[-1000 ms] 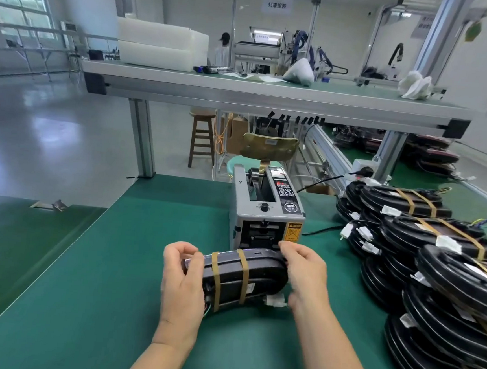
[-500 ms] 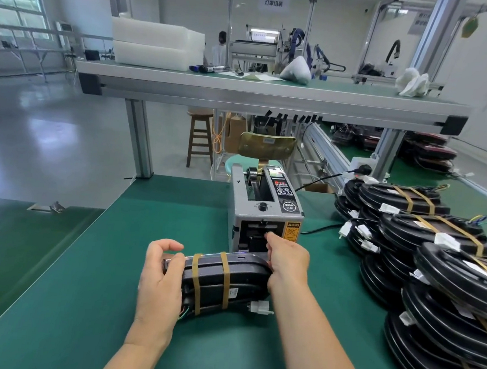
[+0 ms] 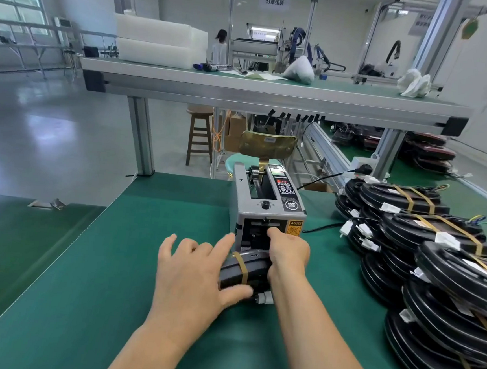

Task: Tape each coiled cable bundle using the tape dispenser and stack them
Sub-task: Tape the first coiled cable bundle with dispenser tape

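Observation:
A black coiled cable bundle (image 3: 254, 269) lies on the green mat in front of the grey tape dispenser (image 3: 263, 208). One tan tape band shows around it, and its white connector (image 3: 264, 298) pokes out at the near side. My left hand (image 3: 196, 271) lies over the bundle's left part, fingers spread on top and thumb against its near edge, holding it. My right hand (image 3: 287, 253) reaches over the bundle's right end, and its fingertips are at the dispenser's front outlet. Those fingertips are hidden, and I see no tape there.
Several taped black bundles (image 3: 450, 261) are stacked in piles at the right of the green table (image 3: 112, 261). The dispenser's black power cord (image 3: 321, 227) runs right toward them. A raised shelf (image 3: 273, 95) spans the back. A stool and a chair stand beyond the table.
The bundle has shifted right, closer under the dispenser. My left hand slid over its top with fingers spread. My right hand left the bundle's end and reached into the dispenser outlet.

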Demonstrator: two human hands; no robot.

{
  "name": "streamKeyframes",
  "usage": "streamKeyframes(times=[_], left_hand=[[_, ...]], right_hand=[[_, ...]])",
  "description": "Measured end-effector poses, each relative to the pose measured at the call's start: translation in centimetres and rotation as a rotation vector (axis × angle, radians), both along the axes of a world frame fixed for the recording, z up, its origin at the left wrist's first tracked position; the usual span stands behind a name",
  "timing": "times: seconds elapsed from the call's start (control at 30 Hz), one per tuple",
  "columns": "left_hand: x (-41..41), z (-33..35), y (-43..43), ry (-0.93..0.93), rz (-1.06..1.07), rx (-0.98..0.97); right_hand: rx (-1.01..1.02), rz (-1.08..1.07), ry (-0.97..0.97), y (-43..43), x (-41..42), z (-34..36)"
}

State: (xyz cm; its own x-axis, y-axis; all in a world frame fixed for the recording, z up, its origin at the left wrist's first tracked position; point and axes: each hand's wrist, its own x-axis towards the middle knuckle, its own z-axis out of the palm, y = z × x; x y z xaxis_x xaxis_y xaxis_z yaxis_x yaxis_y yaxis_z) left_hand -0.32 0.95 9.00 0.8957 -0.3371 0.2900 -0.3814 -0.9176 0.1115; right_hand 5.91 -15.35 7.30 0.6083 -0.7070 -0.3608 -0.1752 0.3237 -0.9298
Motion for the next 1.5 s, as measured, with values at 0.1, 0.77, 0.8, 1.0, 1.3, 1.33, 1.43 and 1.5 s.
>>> streamKeyframes(times=[0.1,0.77,0.8,1.0,1.3,1.33,1.43,1.5], left_hand=[[0.4,0.6,-0.2,-0.005,-0.008,0.178],[0.5,-0.4,0.0,-0.163,-0.154,-0.008],[0.5,-0.3,0.0,-0.167,-0.159,-0.013],[0.4,-0.3,0.1,-0.141,-0.199,-0.034],[0.4,-0.2,0.0,-0.16,-0.229,-0.027],[0.4,-0.2,0.0,-0.163,-0.231,-0.027],[0.4,-0.1,0.1,-0.14,-0.229,-0.036],[0.5,-0.2,0.2,-0.143,-0.238,-0.025]], right_hand=[[0.04,0.067,-0.065,-0.2,-1.2,0.2],[-0.21,0.2,-0.309,3.0,-7.1,0.0],[-0.219,0.2,-0.314,3.1,-7.0,0.0],[-0.286,0.203,-0.313,3.0,-6.7,-0.5],[-0.405,0.207,-0.263,2.1,-6.4,-1.2],[-0.418,0.195,-0.254,1.9,-6.4,-1.4],[-0.395,0.127,-0.256,1.1,-6.2,-1.9],[-0.334,0.152,-0.262,0.3,-6.0,-2.1]])
